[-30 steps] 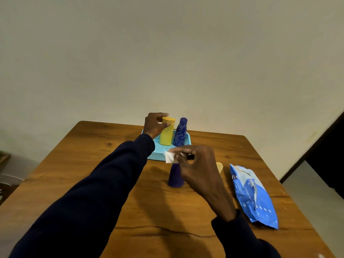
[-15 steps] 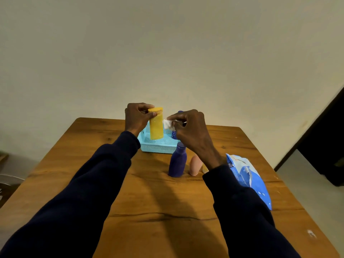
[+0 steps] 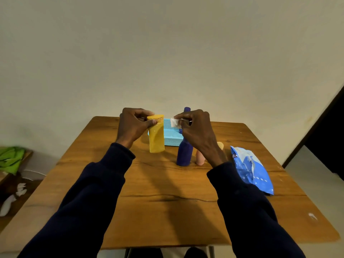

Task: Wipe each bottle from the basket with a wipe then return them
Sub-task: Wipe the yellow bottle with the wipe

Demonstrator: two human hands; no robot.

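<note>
My left hand [image 3: 133, 125] grips the cap end of a yellow bottle [image 3: 156, 138], held upright in the air in front of the light blue basket [image 3: 172, 140]. My right hand [image 3: 195, 129] pinches a small white wipe [image 3: 175, 122] just right of the yellow bottle's cap, apart from it. A dark blue bottle [image 3: 184, 155] stands on the table below my right hand, with a pink bottle [image 3: 200, 158] beside it. Another blue bottle [image 3: 186, 109] stands in the basket, mostly hidden behind my right hand.
A blue wipes packet [image 3: 251, 170] lies on the wooden table [image 3: 167, 202] at the right. A tan bottle top [image 3: 220, 145] shows behind my right wrist. Green cloth [image 3: 11, 159] lies off the table at the left.
My left hand has lifted the yellow bottle out of the basket and brought it toward me. My right hand rose from the dark blue bottle with the wipe, level with the yellow cap.
</note>
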